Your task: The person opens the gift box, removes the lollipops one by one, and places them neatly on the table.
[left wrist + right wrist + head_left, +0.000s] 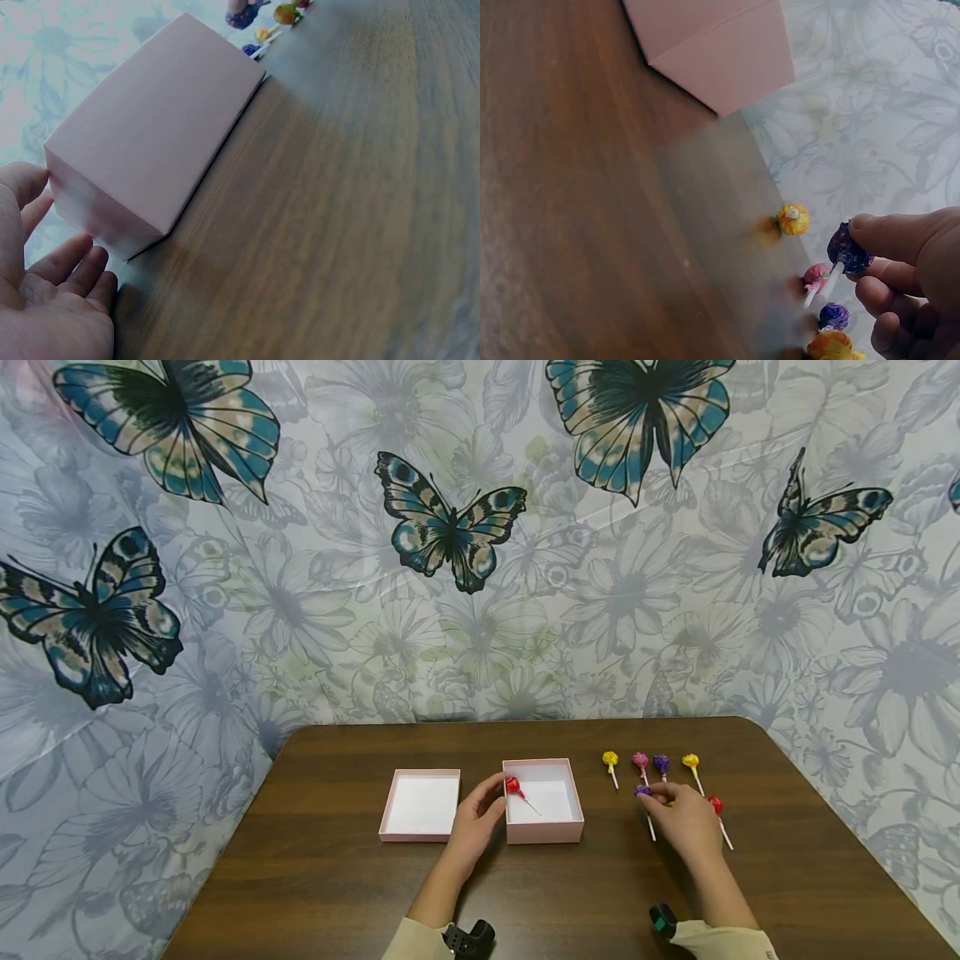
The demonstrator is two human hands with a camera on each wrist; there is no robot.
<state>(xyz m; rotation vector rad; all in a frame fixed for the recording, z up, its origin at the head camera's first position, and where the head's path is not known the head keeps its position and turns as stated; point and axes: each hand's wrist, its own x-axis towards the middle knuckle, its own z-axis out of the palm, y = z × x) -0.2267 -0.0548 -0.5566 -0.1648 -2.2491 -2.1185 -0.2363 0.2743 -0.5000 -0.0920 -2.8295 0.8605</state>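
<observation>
My right hand (pixel 686 821) pinches a purple-wrapped lollipop (pixel 847 251) by its round head between thumb and finger. Its white stick hangs free, and in the right wrist view the lollipop looks lifted off the table. With loosely bent fingers, my left hand (pixel 476 819) touches the left side of an open pink box (pixel 545 833). Inside that white-lined box lies a red lollipop (pixel 513 785), its stick pointing toward the front right.
A shallow pink lid (pixel 418 838) lies left of the box. Right of the box are two yellow lollipops (pixel 610 759), a pink one (pixel 640 760), another purple one (pixel 661 763) and a red one (pixel 716 805), partly behind my right hand. Everything sits on a brown wooden table (pixel 337 893).
</observation>
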